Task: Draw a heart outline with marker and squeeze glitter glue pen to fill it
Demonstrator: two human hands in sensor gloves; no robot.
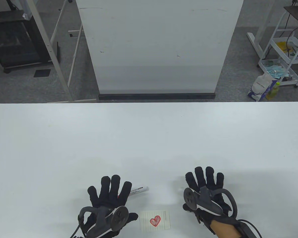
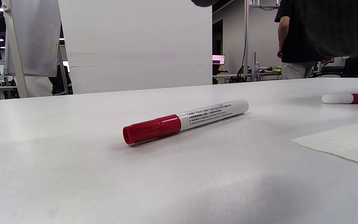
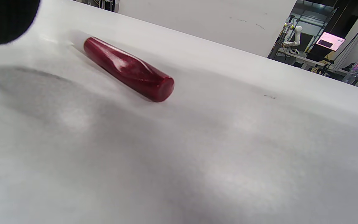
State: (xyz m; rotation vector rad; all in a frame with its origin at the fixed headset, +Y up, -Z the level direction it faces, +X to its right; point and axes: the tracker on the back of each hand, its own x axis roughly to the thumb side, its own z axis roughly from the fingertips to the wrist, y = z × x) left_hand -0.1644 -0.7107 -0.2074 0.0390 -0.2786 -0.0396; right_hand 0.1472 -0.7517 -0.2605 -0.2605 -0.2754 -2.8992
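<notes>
Black-gloved left hand (image 1: 109, 198) near the table's (image 1: 149, 138) front edge, left of centre, fingers straight and spread, holding nothing. Lying just under and beyond those fingers – the marker (image 2: 183, 120), flat on the table, red cap toward the left, white barrel poking out past the fingertips on the right; from above cannot tell whether glove and marker touch. Just right of that hand, at the front edge, a small lined paper (image 1: 155, 220) with a red filled heart (image 1: 155, 220). Further right, right hand (image 1: 204, 191), fingers straight and spread likewise, gripping nothing. Hidden beneath it from above – the glitter glue pen (image 3: 129, 69), a dark red tube lying flat on the table, seen in the right wrist view apart from the black fingertip (image 3: 4, 18) at that view's top left corner.
</notes>
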